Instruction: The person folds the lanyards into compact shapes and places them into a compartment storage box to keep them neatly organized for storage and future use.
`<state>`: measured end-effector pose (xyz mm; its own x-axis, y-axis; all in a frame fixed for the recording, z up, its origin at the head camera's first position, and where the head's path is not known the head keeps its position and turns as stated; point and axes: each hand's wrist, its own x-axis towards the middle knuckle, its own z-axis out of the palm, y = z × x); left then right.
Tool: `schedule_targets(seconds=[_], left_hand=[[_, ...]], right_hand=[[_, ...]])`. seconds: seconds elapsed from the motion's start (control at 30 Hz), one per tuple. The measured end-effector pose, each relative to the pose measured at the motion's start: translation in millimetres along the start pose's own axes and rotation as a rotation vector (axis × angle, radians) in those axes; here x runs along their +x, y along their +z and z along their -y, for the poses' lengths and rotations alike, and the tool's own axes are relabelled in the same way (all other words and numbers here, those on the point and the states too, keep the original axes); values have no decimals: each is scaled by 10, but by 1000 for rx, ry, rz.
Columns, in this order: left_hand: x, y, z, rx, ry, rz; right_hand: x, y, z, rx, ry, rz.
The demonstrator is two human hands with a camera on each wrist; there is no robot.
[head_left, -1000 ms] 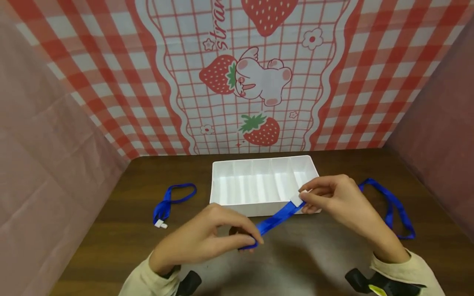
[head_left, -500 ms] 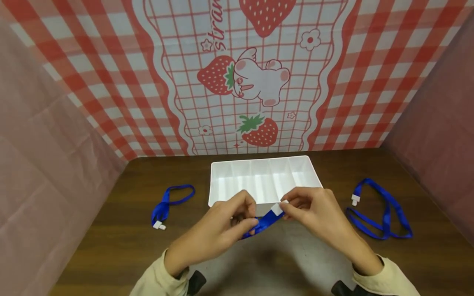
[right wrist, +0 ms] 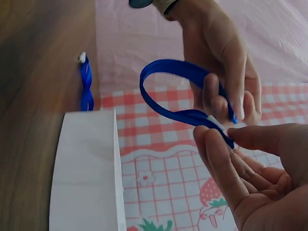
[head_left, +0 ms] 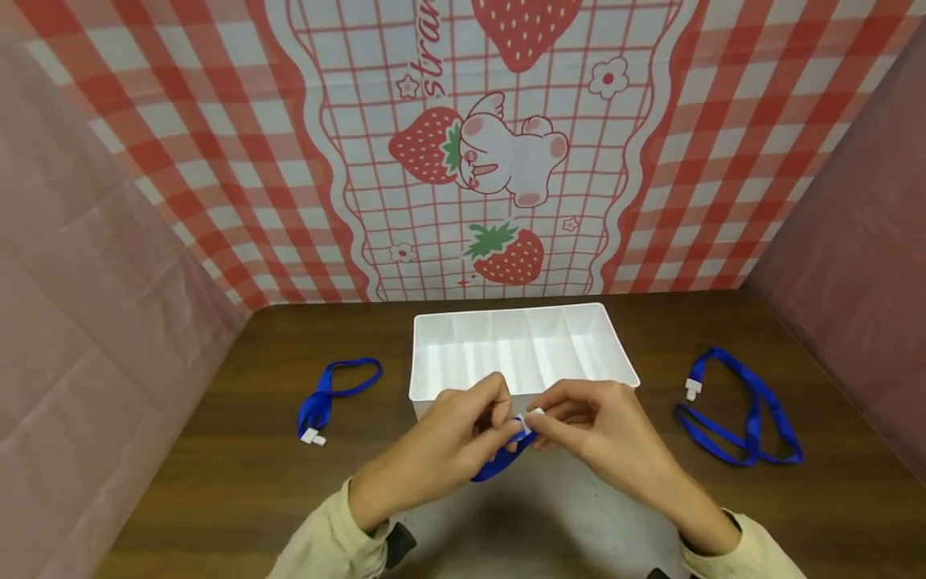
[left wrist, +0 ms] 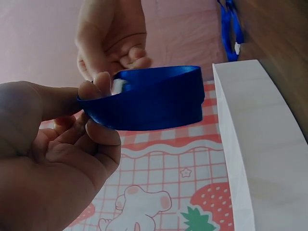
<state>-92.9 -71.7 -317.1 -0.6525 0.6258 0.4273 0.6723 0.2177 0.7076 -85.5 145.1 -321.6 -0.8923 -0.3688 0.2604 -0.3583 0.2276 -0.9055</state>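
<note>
Between the two hands a blue lanyard (left wrist: 154,106) is folded into a loop. My left hand (head_left: 452,442) pinches one part of the ribbon between thumb and fingers. With thumb and fingertips, my right hand (head_left: 604,426) grips the end with the white plastic clip (head_left: 526,422). The fingertips of both hands are close together in front of the white tray. In the right wrist view the loop (right wrist: 166,70) bulges out to the left of the hands, with the clip partly covered by fingers.
Behind the hands stands a white compartment tray (head_left: 414,362) on the brown table (head_left: 217,482). A second blue lanyard (head_left: 318,410) lies to its left, folded. A third blue lanyard (head_left: 755,418) lies loosely looped to its right. A checked strawberry cloth (head_left: 506,161) hangs behind.
My hands have drawn together. The right hand moved left and down with the clip end, while the left moved slightly right. The ribbon, stretched between them before, is now folded.
</note>
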Motion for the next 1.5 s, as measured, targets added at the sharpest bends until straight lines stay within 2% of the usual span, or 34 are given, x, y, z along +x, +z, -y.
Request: schedule_targets(seconds=[0.17,0.33,0.47,0.57,0.67,0.73,0.87,1.07,1.3,1.5], left_hand=[[23,43,23,11,18,-29],[41,88,29,100,41,-53],[56,154,7,221,50,-59],[68,226,-17,344,63,-74],[81,295,-33,451,89,-98],[93,327,-36,488,94,-113],[112,348,-42,493,80,-128],[79,326,-40,483,44,-151],[37,341,-22,536,99,-210],[52,350,27,514,136,-188]], right_hand=[[-12,25,12,41,35,-14],[-12,55,3,38,72,-35],[-6,73,-20,15,63,-34],[-10,79,-34,-24,37,-46],[-17,86,-44,-87,-1,-81],[-19,90,-45,-124,-27,-112],[-14,97,-54,-155,-66,-178],[-4,71,-50,-141,-49,-254],[-4,33,-23,-48,12,-197],[6,-1,-16,-65,59,-172]])
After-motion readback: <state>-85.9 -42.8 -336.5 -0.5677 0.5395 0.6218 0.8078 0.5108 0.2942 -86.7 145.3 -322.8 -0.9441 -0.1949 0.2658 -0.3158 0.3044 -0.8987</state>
